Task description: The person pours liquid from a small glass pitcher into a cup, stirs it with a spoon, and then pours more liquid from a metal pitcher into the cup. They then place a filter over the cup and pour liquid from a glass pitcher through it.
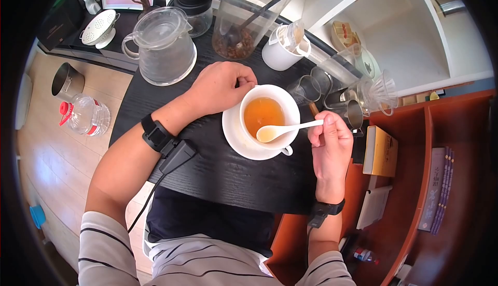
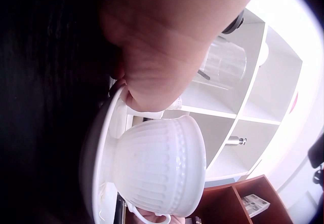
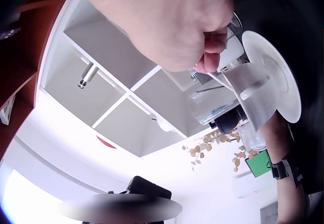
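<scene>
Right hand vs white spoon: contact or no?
Touching. The head view shows it: the thumb and fingers of the right hand pinch the handle end of the white spoon.

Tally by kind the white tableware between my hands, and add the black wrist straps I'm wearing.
Cup: 1
Saucer: 1
Spoon: 1
Black wrist straps: 2
Total: 5

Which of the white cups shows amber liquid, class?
The teacup on the saucer, with the spoon across its rim; the white mug farther back shows a paper filter.
</scene>
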Action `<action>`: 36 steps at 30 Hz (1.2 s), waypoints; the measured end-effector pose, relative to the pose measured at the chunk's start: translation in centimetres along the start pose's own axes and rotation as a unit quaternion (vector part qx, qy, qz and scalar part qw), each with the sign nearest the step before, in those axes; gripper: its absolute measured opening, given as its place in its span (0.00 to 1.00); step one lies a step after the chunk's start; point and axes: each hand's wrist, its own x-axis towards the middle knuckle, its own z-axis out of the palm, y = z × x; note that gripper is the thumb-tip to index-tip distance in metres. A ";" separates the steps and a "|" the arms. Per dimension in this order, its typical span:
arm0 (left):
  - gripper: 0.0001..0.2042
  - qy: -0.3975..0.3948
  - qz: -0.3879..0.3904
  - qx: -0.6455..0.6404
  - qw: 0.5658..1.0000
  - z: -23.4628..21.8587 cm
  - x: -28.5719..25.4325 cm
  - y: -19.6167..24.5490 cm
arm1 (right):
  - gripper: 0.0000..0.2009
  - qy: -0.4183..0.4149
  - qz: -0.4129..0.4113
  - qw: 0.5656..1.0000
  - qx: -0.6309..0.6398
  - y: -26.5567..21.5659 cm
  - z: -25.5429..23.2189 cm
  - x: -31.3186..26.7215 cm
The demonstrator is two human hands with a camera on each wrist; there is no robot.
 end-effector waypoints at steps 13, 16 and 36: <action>0.08 -0.008 -0.003 -0.009 1.000 0.1 0.1 -0.2 | 0.13 0.015 -0.048 0.999 -0.017 -0.8 -1.0 0.3; 0.08 -0.007 0.000 -0.015 1.000 0.1 0.1 -0.3 | 0.13 0.026 -0.069 0.997 -0.027 -1.0 -1.3 0.3; 0.08 -0.009 -0.010 -0.013 1.000 0.0 0.0 -0.2 | 0.06 0.025 -0.267 0.926 -0.267 -1.1 0.1 -1.0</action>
